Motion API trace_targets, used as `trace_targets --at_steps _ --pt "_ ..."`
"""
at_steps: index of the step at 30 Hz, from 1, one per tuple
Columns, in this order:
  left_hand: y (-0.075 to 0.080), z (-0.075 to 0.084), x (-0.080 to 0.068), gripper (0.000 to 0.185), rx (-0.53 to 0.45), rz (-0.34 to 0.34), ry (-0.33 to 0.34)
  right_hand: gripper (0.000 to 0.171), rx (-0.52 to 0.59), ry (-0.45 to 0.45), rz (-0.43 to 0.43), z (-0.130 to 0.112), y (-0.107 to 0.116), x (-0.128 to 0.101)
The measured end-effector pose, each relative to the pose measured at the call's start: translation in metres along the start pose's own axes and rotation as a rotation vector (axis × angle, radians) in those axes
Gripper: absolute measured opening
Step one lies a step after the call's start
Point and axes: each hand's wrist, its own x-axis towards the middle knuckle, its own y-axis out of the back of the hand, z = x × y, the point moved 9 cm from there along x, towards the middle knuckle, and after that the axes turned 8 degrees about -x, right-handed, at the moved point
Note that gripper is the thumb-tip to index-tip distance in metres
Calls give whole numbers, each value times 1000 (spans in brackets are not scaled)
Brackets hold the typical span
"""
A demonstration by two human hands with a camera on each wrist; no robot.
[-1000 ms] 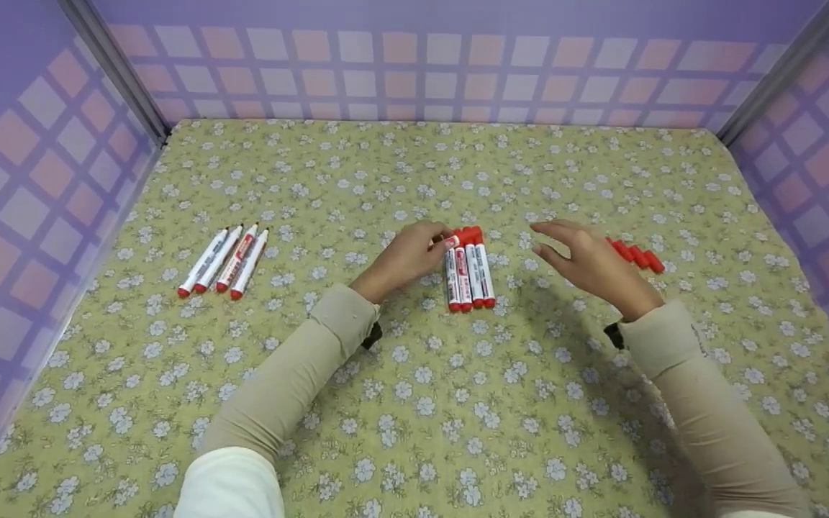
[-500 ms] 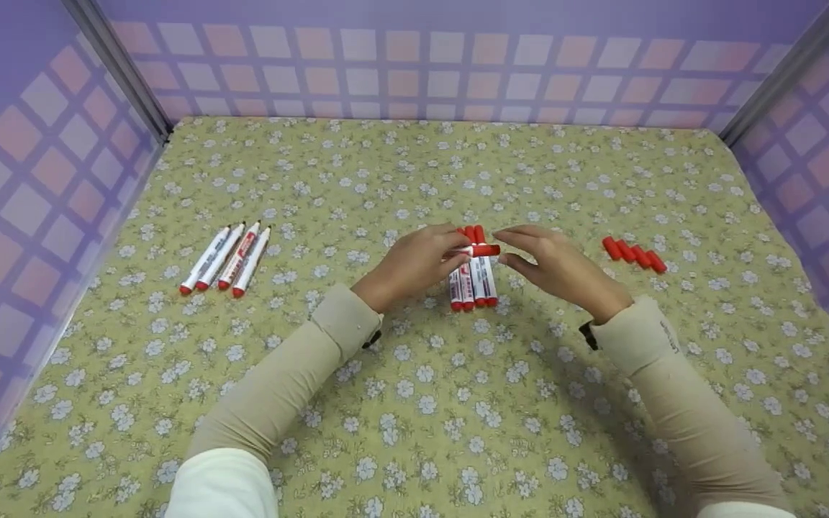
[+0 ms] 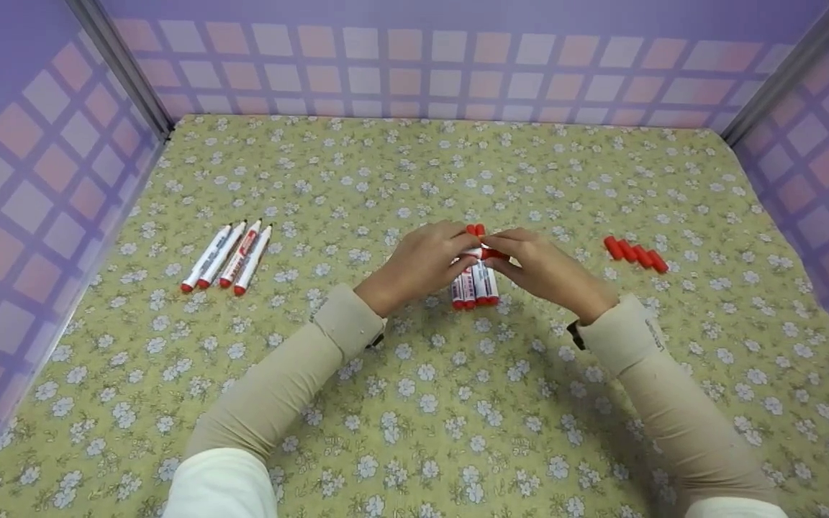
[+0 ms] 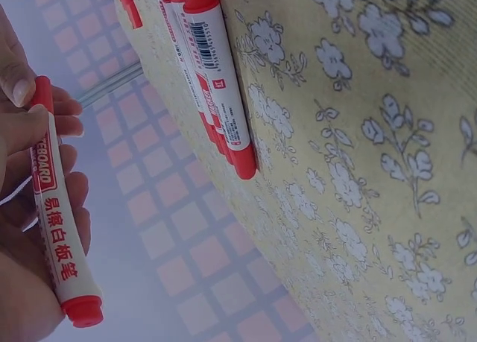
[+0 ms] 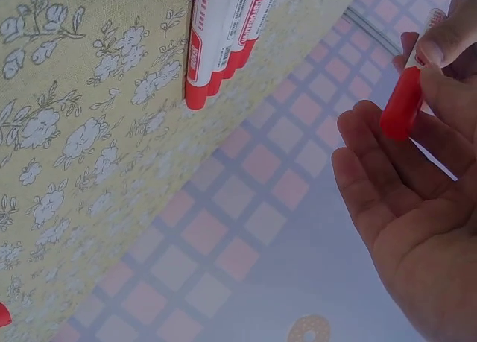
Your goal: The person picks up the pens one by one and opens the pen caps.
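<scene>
My left hand (image 3: 422, 260) grips a white whiteboard marker (image 4: 59, 215) with a red cap and red end plug. It lies sideways across the fingers, and Chinese print shows on its barrel in the left wrist view. The thumb and fingers of my right hand (image 3: 540, 267) pinch the red cap (image 5: 404, 103) at the marker's right end. Both hands meet in the middle, above a row of several capped markers (image 3: 476, 288) lying side by side on the cloth. The hands hide part of that row in the head view.
To the left, several uncapped whiteboard markers (image 3: 226, 260) lie slanted, tips pointing away. Several loose red caps (image 3: 635, 255) form a row at the right. A flowered cloth (image 3: 400, 432) covers the table, and checked purple walls (image 3: 414, 65) enclose its back and sides.
My left hand has lifted the marker off the top of the row and turned it sideways. My right hand has moved left and taken hold of its cap.
</scene>
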Motion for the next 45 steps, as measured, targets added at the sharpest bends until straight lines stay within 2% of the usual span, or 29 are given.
trace_targets --at_steps 5,9,19,27,32,39,45 --pt "-2 3 0 31 -6 -16 -20 34 32 -20 -27 -1 -3 1" --pt "-3 3 -1 32 -44 -44 -7 30 28 14 -9 -5 -5 2" --pt "-5 5 -3 28 -53 -85 -31 19 -127 40 22 -14 -7 4" --pt "-6 1 -5 26 -97 -95 -2 9 -135 46 90 -18 -5 4" --pt "-7 -1 -5 25 -134 -106 12 11 -160 56 134 -18 -7 2" --pt "-11 -9 -5 28 -242 -142 87 7 -219 80 179 -21 -8 -1" --pt "-11 -10 -3 26 -311 -158 101 5 -228 97 206 -22 -7 -3"
